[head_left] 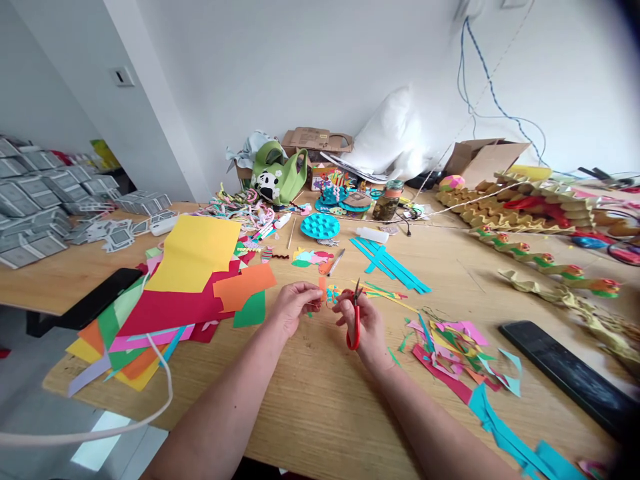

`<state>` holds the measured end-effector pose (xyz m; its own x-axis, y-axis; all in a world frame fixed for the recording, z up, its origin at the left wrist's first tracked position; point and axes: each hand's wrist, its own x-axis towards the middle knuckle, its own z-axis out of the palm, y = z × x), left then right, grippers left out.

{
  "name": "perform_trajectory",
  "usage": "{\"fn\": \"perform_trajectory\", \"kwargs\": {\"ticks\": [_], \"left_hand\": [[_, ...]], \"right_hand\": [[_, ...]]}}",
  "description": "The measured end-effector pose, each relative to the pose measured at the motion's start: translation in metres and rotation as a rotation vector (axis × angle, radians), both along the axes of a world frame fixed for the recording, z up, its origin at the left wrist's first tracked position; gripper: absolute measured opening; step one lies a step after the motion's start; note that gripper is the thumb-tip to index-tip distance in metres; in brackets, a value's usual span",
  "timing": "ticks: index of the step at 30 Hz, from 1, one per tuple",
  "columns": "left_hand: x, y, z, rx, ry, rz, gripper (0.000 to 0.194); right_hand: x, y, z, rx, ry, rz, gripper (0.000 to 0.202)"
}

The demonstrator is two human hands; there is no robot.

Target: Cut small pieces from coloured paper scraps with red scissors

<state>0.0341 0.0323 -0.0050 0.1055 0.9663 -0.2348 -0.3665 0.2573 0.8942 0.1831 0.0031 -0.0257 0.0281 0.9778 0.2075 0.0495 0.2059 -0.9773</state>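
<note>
My left hand [295, 305] pinches a small orange paper piece [323, 288] over the middle of the table. Close beside it, my right hand [367, 323] has red-handled scissors [354, 320] hooked on its fingers, the blades pointing up and away from me. The right fingertips reach toward the orange paper; whether they touch it I cannot tell. Small blue paper bits [333, 293] lie just behind the hands. A pen [336, 262] and several cut colored paper shapes [313, 257] are a little farther back.
Colored paper sheets [200, 250] are piled at left, with a dark phone [103, 297] beside them. Paper scraps [453, 347] and another phone [565, 367] lie at right. Blue strips [390, 263], a round blue egg-carton-like piece [320, 227] and a green panda bag [280, 177] stand farther back. A white cable [167, 393] hangs at left.
</note>
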Motion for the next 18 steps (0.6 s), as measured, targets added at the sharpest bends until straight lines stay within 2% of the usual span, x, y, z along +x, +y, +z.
{"fn": "perform_trajectory", "kwargs": {"ticks": [3, 6, 10, 13, 18], "left_hand": [[-0.001, 0.002, 0.001, -0.008, -0.081, 0.116, 0.027], [0.000, 0.001, 0.003, 0.031, -0.099, 0.169, 0.026], [0.003, -0.001, 0.006, 0.065, -0.106, 0.227, 0.025], [0.003, 0.000, 0.006, 0.074, -0.101, 0.265, 0.025], [0.003, 0.001, 0.005, 0.091, -0.099, 0.304, 0.025]], "right_hand": [[-0.002, -0.003, 0.001, -0.100, -0.150, 0.131, 0.049], [-0.006, -0.005, 0.004, -0.182, -0.282, 0.252, 0.055], [-0.012, -0.006, 0.004, -0.261, -0.328, 0.366, 0.059], [-0.013, -0.005, 0.001, -0.298, -0.314, 0.392, 0.059], [-0.015, -0.005, 0.000, -0.329, -0.314, 0.336, 0.060]]}}
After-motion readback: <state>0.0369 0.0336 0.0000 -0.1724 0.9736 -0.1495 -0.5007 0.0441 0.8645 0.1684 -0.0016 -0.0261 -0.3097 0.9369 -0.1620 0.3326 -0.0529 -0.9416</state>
